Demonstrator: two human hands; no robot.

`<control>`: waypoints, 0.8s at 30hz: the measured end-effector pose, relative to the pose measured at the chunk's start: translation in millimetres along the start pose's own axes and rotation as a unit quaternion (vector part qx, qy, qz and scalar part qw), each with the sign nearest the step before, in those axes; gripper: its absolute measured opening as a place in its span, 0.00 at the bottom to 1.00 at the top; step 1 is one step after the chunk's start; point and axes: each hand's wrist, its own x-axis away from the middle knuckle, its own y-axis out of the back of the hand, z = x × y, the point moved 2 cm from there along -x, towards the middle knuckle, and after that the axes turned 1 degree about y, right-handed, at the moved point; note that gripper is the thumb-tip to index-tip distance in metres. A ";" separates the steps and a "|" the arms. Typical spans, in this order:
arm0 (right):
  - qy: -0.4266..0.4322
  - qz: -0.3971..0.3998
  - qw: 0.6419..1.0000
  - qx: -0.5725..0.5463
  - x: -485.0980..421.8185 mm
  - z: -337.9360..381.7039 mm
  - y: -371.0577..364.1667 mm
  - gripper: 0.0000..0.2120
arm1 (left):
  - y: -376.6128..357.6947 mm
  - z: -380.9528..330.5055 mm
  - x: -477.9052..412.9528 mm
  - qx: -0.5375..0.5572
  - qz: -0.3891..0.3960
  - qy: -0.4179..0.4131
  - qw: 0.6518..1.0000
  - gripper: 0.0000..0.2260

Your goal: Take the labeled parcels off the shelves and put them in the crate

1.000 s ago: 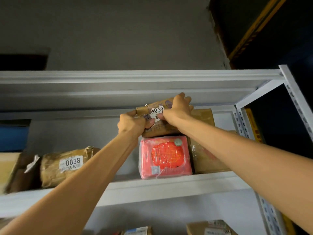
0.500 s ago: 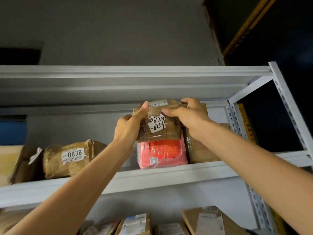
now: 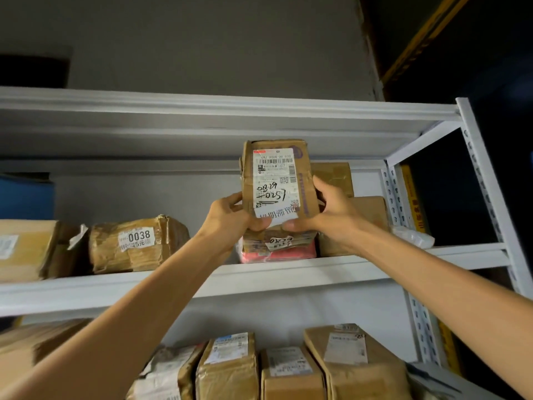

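A small brown cardboard parcel (image 3: pixel 277 180) with a white shipping label and handwritten numbers is tilted upright in front of the upper shelf (image 3: pixel 288 272). My left hand (image 3: pixel 230 217) grips its lower left side and my right hand (image 3: pixel 323 212) grips its lower right side, thumbs on the label face. Below my hands another brown parcel (image 3: pixel 281 242) with a handwritten tag lies on a pink packet (image 3: pixel 277 255). The crate is not in view.
A crumpled brown parcel marked 0038 (image 3: pixel 135 246) lies left on the same shelf, and more boxes (image 3: pixel 360 223) stand behind my right hand. Several labeled parcels (image 3: pixel 288 368) line the lower shelf. A white perforated upright (image 3: pixel 487 197) bounds the right side.
The parcel has come off the stack toward me and tipped upright, so its label face now shows. Another tagged parcel is now uncovered on the pink packet. The view has tilted down.
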 end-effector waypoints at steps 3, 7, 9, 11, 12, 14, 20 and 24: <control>0.027 0.024 0.999 0.026 8.9 6.6 4.5 0.51 | 0.0 8.1 6.4 0.024 -0.002 -0.031 0.999 0.24; 0.039 0.010 0.998 0.044 13.4 21.5 13.9 0.55 | -9.7 10.5 12.6 0.061 0.010 -0.095 0.994 0.24; 0.039 -0.002 0.998 0.057 17.6 31.2 17.6 0.56 | -15.5 10.9 14.3 0.089 0.020 -0.123 0.988 0.24; 0.039 -0.021 0.995 0.088 22.1 42.5 21.9 0.55 | -22.6 12.3 13.3 0.126 0.044 -0.137 0.982 0.23; 0.040 -0.027 0.993 0.112 25.1 47.7 23.5 0.55 | -26.9 14.8 12.6 0.146 0.057 -0.139 0.978 0.23; 0.037 -0.041 0.986 0.157 34.5 56.0 28.0 0.55 | -38.4 21.4 12.3 0.181 0.088 -0.142 0.969 0.22; -0.039 -0.123 0.959 0.253 94.7 77.4 41.1 0.52 | -86.6 40.0 30.5 0.290 0.206 -0.134 0.925 0.26; -0.097 -0.180 0.930 0.304 143.3 102.0 50.7 0.48 | -123.2 41.0 56.7 0.334 0.293 -0.114 0.889 0.27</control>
